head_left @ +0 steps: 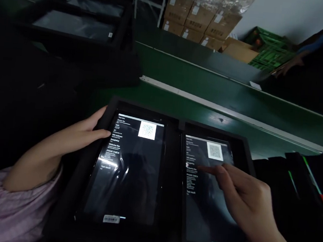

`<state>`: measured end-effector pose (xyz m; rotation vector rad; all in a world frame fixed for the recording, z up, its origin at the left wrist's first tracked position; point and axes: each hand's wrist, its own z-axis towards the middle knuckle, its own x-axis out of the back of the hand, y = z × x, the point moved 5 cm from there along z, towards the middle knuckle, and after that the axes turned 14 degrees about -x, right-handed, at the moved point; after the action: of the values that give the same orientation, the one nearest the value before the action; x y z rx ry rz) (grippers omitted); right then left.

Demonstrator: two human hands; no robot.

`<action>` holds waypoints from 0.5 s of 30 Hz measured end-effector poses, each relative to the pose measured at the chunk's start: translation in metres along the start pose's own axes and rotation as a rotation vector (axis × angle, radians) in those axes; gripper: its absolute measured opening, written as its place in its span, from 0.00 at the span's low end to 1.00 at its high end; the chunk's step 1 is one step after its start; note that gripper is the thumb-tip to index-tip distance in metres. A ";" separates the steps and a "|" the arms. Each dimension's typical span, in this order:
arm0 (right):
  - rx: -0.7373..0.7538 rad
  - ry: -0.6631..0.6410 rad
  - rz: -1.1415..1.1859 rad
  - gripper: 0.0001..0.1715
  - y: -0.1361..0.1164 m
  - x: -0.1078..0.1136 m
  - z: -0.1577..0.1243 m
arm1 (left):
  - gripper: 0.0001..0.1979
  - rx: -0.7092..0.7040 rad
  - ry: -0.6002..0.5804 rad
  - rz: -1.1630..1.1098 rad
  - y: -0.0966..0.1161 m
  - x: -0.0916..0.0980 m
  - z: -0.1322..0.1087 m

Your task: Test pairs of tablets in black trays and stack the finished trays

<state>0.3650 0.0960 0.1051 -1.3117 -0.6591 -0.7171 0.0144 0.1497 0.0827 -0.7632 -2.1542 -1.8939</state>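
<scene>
Two tablets lie side by side in a black tray (178, 119), each screen showing white text on dark with a QR code near the top. My left hand (82, 140) has its fingers over the left edge of the left tablet (125, 170), next to the screen. My right hand (243, 193) sits over the right tablet (208, 194), with its index finger reaching onto the screen at mid-height. Small barcode labels (111, 219) mark the lower edge of each tablet. A pink sleeve (7, 209) covers my left forearm.
A green conveyor belt (210, 87) with white side rails runs behind the tray. Black trays with tablets (73, 25) stand at the upper left, and black packaging (307, 180) is piled at the right. Beyond lie cardboard boxes (197, 18), green crates (271, 51) and a co-worker's hand (289, 66).
</scene>
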 end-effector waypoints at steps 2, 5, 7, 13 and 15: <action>-0.012 0.014 0.004 0.21 0.001 0.000 -0.001 | 0.38 -0.034 -0.016 0.020 -0.002 -0.001 0.001; -0.042 0.057 -0.005 0.23 0.003 0.000 -0.003 | 0.45 -0.108 -0.037 0.081 -0.005 -0.007 0.006; -0.054 0.098 -0.013 0.22 0.004 0.001 -0.002 | 0.53 -0.079 0.002 0.184 -0.008 -0.009 0.007; -0.005 0.233 -0.157 0.20 0.010 -0.001 0.003 | 0.52 0.039 0.201 0.249 -0.004 -0.008 0.007; 0.000 0.231 -0.220 0.21 0.014 -0.005 0.005 | 0.47 0.038 0.221 0.146 -0.004 -0.007 0.009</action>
<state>0.3722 0.1026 0.0934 -1.1452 -0.6207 -1.0307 0.0204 0.1566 0.0741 -0.6508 -1.9404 -1.7685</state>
